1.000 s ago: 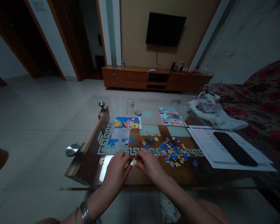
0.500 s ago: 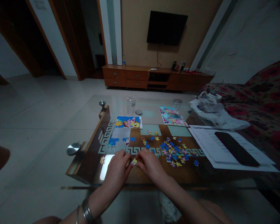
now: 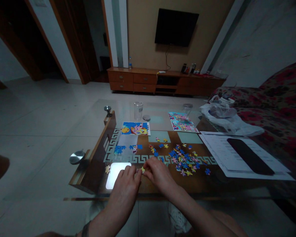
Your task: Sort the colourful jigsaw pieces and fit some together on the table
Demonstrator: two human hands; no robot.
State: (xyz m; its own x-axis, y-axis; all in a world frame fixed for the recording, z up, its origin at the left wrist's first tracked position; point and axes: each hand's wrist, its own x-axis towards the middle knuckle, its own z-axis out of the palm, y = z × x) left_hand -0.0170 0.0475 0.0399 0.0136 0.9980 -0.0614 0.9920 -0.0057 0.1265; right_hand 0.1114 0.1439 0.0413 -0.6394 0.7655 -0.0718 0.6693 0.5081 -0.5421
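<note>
Close together over the near part of the glass table, my two hands meet at small jigsaw puzzle pieces (image 3: 143,170). My right hand (image 3: 160,175) pinches a yellowish piece between thumb and fingertips. Fingers curled, my left hand (image 3: 127,185) closes on the same spot; a bit of a paler piece shows at its fingertips, partly hidden. Right of my hands lies a loose heap of blue, yellow and pink pieces (image 3: 182,158). Beyond my left hand are a few joined blue pieces (image 3: 120,149) and a cartoon picture card (image 3: 136,128).
A bright white rectangle (image 3: 113,176) lies by my left hand, with a tan piece (image 3: 108,169) beside it. Farther back stand a clear jar (image 3: 138,110), its lid (image 3: 146,117) and a second picture sheet (image 3: 183,123). Papers, a dark phone (image 3: 249,156) and a plastic bag (image 3: 227,118) occupy the right.
My left hand has turned and shifted slightly right, its fingers now covering more of the pieces. My right hand stays nearly in place, still pinching.
</note>
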